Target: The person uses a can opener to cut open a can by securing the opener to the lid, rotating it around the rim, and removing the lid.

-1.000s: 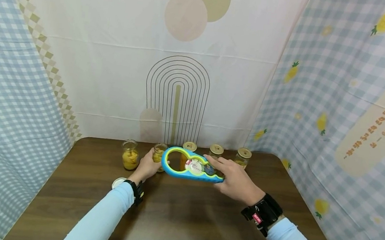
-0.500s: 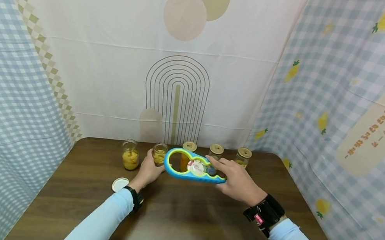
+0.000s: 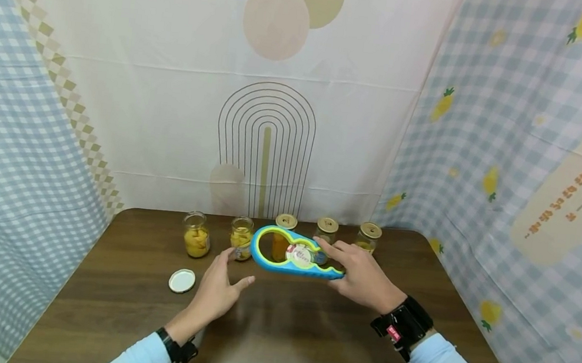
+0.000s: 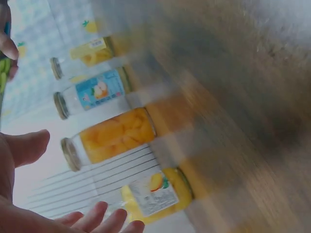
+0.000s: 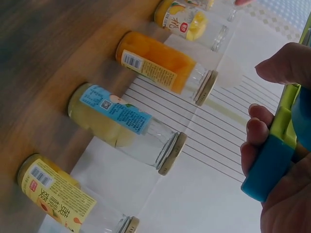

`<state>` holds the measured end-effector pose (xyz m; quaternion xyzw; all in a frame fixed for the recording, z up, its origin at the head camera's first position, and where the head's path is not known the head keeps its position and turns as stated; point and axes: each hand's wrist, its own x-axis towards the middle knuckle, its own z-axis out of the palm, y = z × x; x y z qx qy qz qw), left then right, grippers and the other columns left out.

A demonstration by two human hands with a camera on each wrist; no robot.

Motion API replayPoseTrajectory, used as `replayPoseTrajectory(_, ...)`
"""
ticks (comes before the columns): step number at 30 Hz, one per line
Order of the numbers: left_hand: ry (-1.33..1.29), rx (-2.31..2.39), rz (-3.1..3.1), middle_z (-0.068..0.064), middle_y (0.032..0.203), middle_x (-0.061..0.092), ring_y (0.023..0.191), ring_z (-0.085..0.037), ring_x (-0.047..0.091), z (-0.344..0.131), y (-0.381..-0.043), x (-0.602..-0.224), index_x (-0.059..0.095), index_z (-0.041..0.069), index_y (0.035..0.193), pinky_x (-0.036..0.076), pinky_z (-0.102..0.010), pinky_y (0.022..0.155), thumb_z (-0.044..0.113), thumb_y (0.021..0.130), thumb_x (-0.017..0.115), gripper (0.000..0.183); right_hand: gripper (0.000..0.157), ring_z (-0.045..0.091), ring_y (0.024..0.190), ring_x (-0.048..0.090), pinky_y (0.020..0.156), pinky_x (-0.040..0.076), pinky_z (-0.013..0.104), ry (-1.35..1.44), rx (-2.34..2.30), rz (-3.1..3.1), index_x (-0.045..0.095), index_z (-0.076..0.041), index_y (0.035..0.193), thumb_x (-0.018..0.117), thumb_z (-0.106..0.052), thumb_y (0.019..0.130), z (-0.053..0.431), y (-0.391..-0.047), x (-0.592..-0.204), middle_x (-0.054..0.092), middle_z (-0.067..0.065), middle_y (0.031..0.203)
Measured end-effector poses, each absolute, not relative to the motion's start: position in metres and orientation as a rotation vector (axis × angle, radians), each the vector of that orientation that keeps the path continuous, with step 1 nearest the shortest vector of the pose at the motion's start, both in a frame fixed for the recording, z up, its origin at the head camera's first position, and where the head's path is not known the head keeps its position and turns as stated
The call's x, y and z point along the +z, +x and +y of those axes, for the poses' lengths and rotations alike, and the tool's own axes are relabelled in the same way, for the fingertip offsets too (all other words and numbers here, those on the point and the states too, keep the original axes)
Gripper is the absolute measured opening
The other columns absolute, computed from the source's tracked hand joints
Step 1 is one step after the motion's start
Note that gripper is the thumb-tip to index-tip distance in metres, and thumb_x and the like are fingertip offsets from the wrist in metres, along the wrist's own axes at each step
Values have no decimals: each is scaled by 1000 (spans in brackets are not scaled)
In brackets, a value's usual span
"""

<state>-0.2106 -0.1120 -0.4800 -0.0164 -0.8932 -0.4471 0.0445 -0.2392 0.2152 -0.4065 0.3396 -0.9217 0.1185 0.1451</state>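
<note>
My left hand [image 3: 215, 292] is spread, its fingertips just in front of an open glass jar of yellow fruit [image 3: 241, 236]; whether they touch is unclear. In the left wrist view its thumb stands well apart from the fingers. My right hand [image 3: 366, 277] grips the handle of a blue and green jar opener [image 3: 282, 269], held level above the table. Its large ring points left, and a round white printed patch shows in its middle. Behind it stands a lidded jar of orange fruit [image 5: 158, 63]. A loose lid [image 3: 182, 280] lies white side up left of my left hand.
Another open jar of yellow fruit [image 3: 197, 237] stands at the left end of the row. Two more lidded jars, one with a blue label [image 5: 116, 109] and one with a yellow label [image 5: 58, 196], stand right. A patterned cloth [image 3: 180, 122] hangs behind the wooden table [image 3: 115, 281].
My left hand has let go of the second jar and drawn back toward me, its fingers spreading. The jar opener has shifted slightly right with my right hand.
</note>
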Motion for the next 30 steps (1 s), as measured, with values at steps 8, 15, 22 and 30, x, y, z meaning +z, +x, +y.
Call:
replayPoseTrajectory(8, -131, -1373, -2661, -21, 157, 54, 147, -43, 52, -113, -195, -474, 41, 0, 160, 46, -63, 118, 28, 100, 78, 75, 94, 14, 96, 62, 81, 52, 35, 974, 346, -2651, 45, -28, 164, 92, -21, 83, 215, -239, -407, 70, 2, 122)
replayPoseTrajectory(15, -210, -1488, -2648, -18, 152, 61, 142, -40, 58, -109, -201, -479, 49, 3, 155, 49, -59, 117, 30, 104, 71, 62, 95, 14, 95, 62, 81, 51, 36, 983, 344, -2659, 45, -28, 164, 91, -18, 82, 214, -239, -407, 70, 2, 121)
replayPoseTrajectory(22, -343, -2112, -2408, -19, 151, 61, 142, -36, 60, -86, -211, -477, 51, 6, 154, 54, -51, 114, 21, 112, 58, 45, 95, 13, 93, 60, 81, 52, 36, 1000, 336, -2670, 44, -29, 164, 92, -20, 82, 209, -239, -406, 69, 2, 117)
replayPoseTrajectory(30, -503, -3093, -1701, -8, 161, 45, 138, -11, 58, -59, -223, -462, 31, 2, 164, 47, -30, 120, 55, 112, 43, 75, 91, 10, 87, 55, 75, 47, 26, 1048, 380, -2619, 49, -27, 161, 91, -17, 81, 201, -241, -406, 69, -1, 114)
